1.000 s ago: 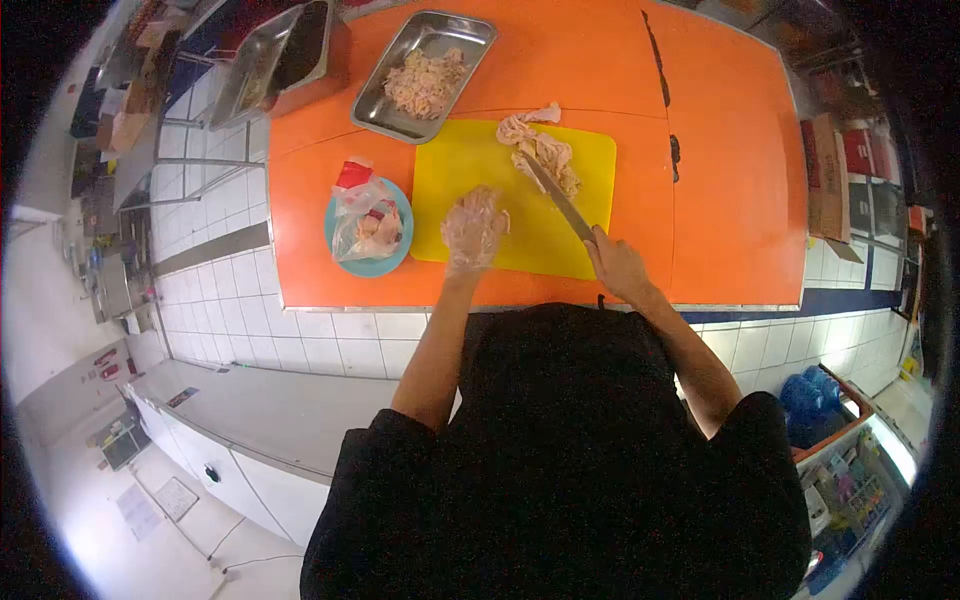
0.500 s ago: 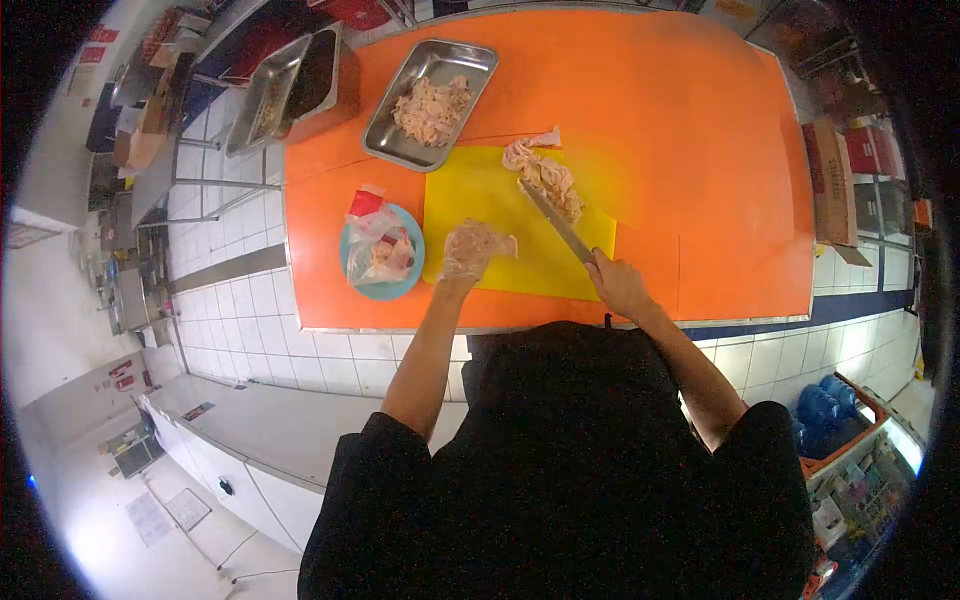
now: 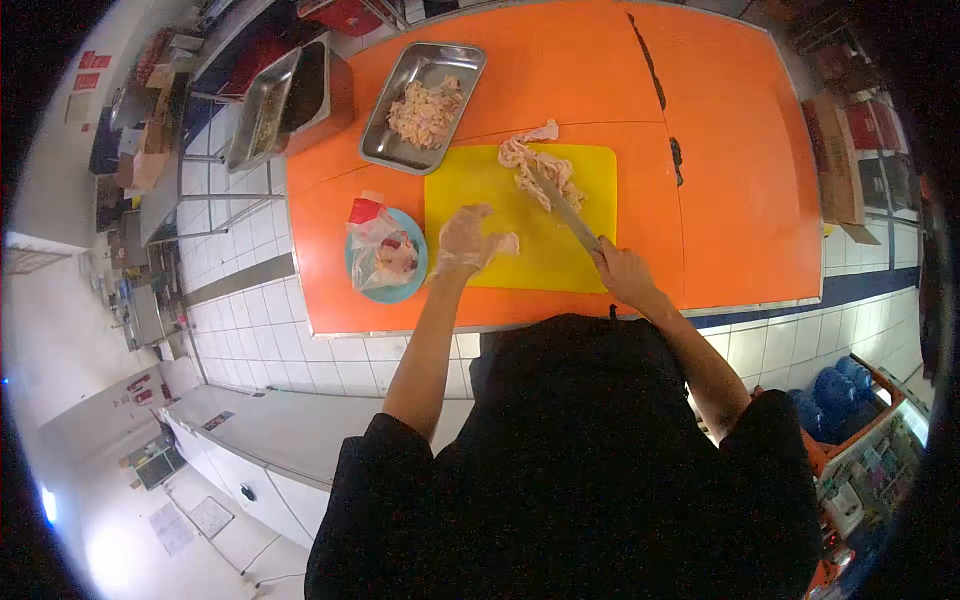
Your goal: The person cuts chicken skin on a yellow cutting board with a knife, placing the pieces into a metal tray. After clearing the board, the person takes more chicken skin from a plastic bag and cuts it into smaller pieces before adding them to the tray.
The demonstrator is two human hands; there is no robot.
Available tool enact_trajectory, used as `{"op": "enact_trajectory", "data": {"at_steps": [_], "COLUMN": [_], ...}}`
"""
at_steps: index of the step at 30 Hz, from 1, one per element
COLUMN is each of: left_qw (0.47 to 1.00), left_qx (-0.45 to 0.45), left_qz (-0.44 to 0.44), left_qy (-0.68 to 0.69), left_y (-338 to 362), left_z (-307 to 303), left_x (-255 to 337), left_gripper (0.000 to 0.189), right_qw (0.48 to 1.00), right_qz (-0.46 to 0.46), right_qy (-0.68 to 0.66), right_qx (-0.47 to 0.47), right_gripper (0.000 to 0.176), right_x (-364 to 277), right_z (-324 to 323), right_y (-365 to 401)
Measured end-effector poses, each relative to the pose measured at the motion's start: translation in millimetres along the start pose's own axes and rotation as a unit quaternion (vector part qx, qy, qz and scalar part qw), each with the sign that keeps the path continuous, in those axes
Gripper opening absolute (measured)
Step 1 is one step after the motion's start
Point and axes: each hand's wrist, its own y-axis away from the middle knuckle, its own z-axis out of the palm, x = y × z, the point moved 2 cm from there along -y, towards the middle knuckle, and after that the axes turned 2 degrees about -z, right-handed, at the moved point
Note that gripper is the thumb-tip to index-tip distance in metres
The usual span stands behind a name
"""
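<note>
My right hand is wrapped round the handle of a long knife. Its blade reaches up and left into a heap of pale raw meat strips, which look like chicken skin, on the yellow cutting board. In a clear plastic glove, my left hand hovers over the board's left part with fingers apart and nothing in it. Just left of it, a light blue plate bears a plastic bag with raw meat in it.
Behind the board, a steel tray holds chopped pale meat. A deeper metal container stands at the orange table's far left corner. Dark marks run along a table seam on the right.
My left hand's fingers have spread wider. The knife blade has shifted slightly up and right, further over the meat strips, and the strips lie looser. The camera view has tilted a little.
</note>
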Motion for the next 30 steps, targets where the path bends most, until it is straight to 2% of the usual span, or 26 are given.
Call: {"op": "enact_trajectory", "data": {"at_steps": [1, 2, 3, 5, 6, 8, 9, 10, 11, 12, 14, 18, 21, 23, 25, 27, 28, 29, 30], "left_qw": [0.987, 0.949, 0.949, 0.985, 0.984, 0.999, 0.999, 0.99, 0.954, 0.954, 0.934, 0.925, 0.897, 0.865, 0.864, 0.863, 0.909, 0.945, 0.945], "left_qx": [0.005, 0.011, 0.009, -0.017, -0.019, -0.033, -0.032, -0.071, -0.108, -0.11, -0.093, -0.107, -0.082, -0.032, -0.035, -0.035, -0.035, -0.035, -0.034], "left_qz": [0.107, 0.213, 0.215, 0.162, 0.162, 0.026, 0.027, -0.084, -0.194, -0.194, -0.157, -0.167, -0.18, -0.239, -0.238, -0.238, -0.211, -0.182, -0.182], "left_qy": [-0.118, -0.232, -0.231, -0.065, -0.065, -0.028, -0.029, 0.088, 0.201, 0.2, 0.307, 0.325, 0.395, 0.44, 0.442, 0.444, 0.358, 0.269, 0.27], "left_y": [0.6, 2.0, 6.0, 19.5, 20.8, 17.0, 16.2, 16.8, 18.5, 17.8, 14.1, 4.2, 5.2, 6.4, 9.5, 15.6, 19.2, 21.7, 23.9], "left_z": [27.7, 33.7, 35.4, 32.6, 31.6, 28.9, 18.4, 9.2, 1.2, -2.3, -10.3, -26.3, -33.2, -33.8, -14.5, 20.2, 41.3, 41.0, 40.7], "left_x": [-25.3, -21.4, -23.8, -27.7, -24.9, -24.1, -8.8, 2.8, 14.5, 19.8, 33.2, 60.9, 78.3, 83.4, 59.9, 11.6, -17.8, -17.1, -18.0], "left_gripper": [0.018, 0.017, 0.017, 0.013, 0.013, 0.014, 0.014, 0.015, 0.016, 0.016, 0.026, 0.033, 0.037, 0.039, 0.038, 0.037, 0.034, 0.032, 0.032], "right_qw": [1.0, 1.0, 1.0, 1.0, 1.0, 1.0, 1.0, 1.0, 1.0, 1.0, 0.999, 1.0, 0.999, 0.998, 0.997, 0.997, 0.997, 0.998, 0.998], "right_qz": [0.001, -0.001, -0.001, -0.002, -0.008, -0.005, -0.002, -0.001, -0.002, -0.004, -0.008, 0.001, 0.01, 0.006, 0.002, -0.001, -0.002, -0.003, -0.005], "right_qy": [-0.001, 0.006, 0.012, 0.001, -0.009, -0.003, 0.004, 0.003, -0.004, -0.011, -0.012, -0.024, -0.026, -0.033, -0.04, -0.032, -0.03, 0.005, 0.04], "right_qx": [0.0, 0.008, 0.015, 0.022, 0.027, 0.024, 0.02, 0.021, 0.021, 0.022, 0.029, 0.01, 0.044, 0.056, 0.068, 0.076, 0.075, 0.061, 0.047], "right_gripper": [0.04, 0.039, 0.039, 0.038, 0.038, 0.038, 0.037, 0.037, 0.037, 0.036, 0.036, 0.04, 0.038, 0.036, 0.035, 0.034, 0.034, 0.034, 0.034], "right_x": [-0.1, -0.4, 0.1, 3.5, 3.7, 6.1, 6.5, 7.0, 4.4, 4.7, 6.0, 6.9, 6.0, 4.9, 1.1, -5.1, -9.6, -14.1, -19.1], "right_z": [0.5, 1.0, 0.9, -0.5, -0.5, 0.2, -0.1, -0.5, -2.9, -2.6, -0.5, -2.9, -3.6, -5.5, -10.0, -17.0, -21.7, -24.4, -26.4], "right_y": [0.3, 0.3, 0.9, 2.3, 3.3, 3.0, 2.5, 2.3, 3.1, 3.6, 1.4, -3.0, 0.3, 1.4, 3.0, 4.3, 4.3, 4.2, 3.1]}}
